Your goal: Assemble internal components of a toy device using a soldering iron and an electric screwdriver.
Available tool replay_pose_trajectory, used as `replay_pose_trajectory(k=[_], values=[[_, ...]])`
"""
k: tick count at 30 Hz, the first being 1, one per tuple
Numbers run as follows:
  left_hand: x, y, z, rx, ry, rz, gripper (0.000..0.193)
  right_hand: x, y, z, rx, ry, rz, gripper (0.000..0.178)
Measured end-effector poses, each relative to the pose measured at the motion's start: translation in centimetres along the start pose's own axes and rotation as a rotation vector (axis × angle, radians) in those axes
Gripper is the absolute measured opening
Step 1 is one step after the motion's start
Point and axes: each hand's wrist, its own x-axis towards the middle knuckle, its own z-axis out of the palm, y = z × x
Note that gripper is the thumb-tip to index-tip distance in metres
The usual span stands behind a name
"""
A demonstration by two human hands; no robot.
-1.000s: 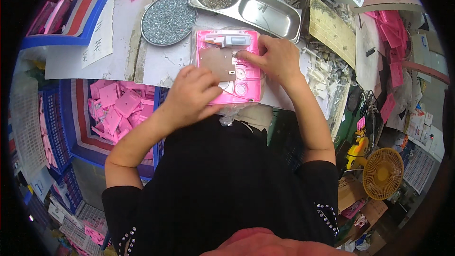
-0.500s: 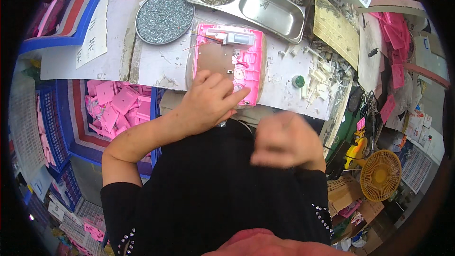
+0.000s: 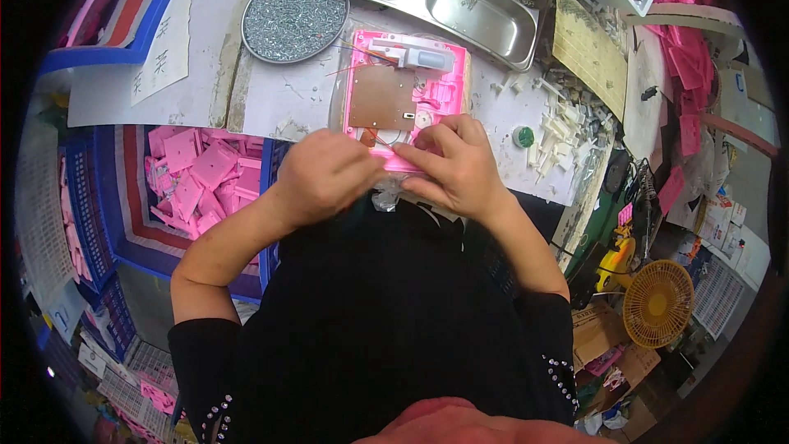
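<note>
A pink plastic casing (image 3: 462, 74) lies open on the bench in front of me, with a brown circuit board (image 3: 382, 99) set in its left half. Across its top sits a grey and white block (image 3: 429, 58), and thin red and dark wires stick out to the left of it. My left hand (image 3: 325, 173) is at the casing's lower left corner, fingers pinched together; what is between them is hidden. At the lower edge my right hand (image 3: 456, 163) has thumb and fingers closed near thin wires (image 3: 380, 140) below the board. Whether it grips a wire is unclear.
A round tray of small screws (image 3: 294, 16) stands at the far left, beside a compartmented metal tray (image 3: 477, 20) of small metal parts. White plastic pieces (image 3: 559, 140) and a small green-topped container (image 3: 523, 137) lie to the right. A blue-edged bin of pink parts (image 3: 197, 168) is at the left.
My right hand has moved up and left onto the casing's lower edge. My left hand has drawn back left and down, uncovering the board. The view has shifted slightly.
</note>
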Motion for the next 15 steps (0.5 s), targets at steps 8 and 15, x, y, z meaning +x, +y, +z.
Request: replay_pose_trajectory(k=[8, 15], values=[[-4.7, -0.8, -1.9, 0.049, -0.163, -0.227, 0.019, 2.6, -4.9, 3.4, -0.032, 0.076, 0.007, 0.037], [-7.4, 0.1, 0.0, -0.043, -0.496, -0.189, 0.019, 3.5, -5.3, 4.3, -0.071, 0.033, 0.029, 0.032]])
